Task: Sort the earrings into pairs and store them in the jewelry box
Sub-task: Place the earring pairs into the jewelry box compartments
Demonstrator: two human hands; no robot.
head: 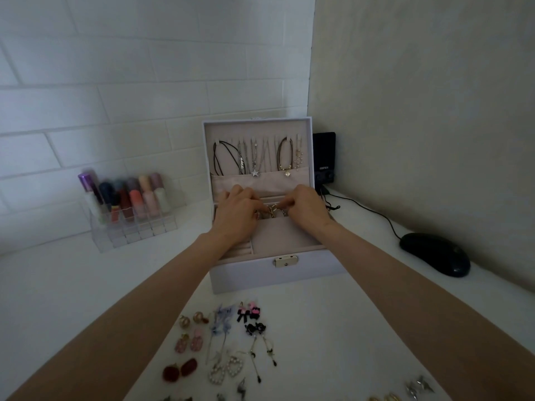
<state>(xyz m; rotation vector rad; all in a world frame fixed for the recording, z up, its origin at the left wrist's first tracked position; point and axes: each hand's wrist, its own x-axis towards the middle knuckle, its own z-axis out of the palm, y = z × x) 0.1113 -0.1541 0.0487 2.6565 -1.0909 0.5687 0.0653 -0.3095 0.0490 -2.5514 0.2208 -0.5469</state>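
Observation:
A pale lilac jewelry box (260, 273) stands open on the white table, with necklaces hanging inside its raised lid (257, 131). Both my hands reach into the back of its tray. My left hand (236, 211) and my right hand (305, 208) pinch small gold earrings (273, 212) between their fingertips over a rear compartment. On the table in front of the box lie several earring pairs: gold balls (192, 319), pink ovals (189, 342), dark red ones (179, 370), pearl hearts (225, 371), blue flowers (221, 319), black-and-pink bows (249, 312), long black dangles (260, 342).
A clear organizer with lipsticks and bottles (130, 206) stands at the left by the tiled wall. A black mouse (434, 253) with its cable lies at the right, a small black speaker (324, 157) behind the box. Silver earrings (418, 387) and gold hoops (385, 397) lie at the bottom right.

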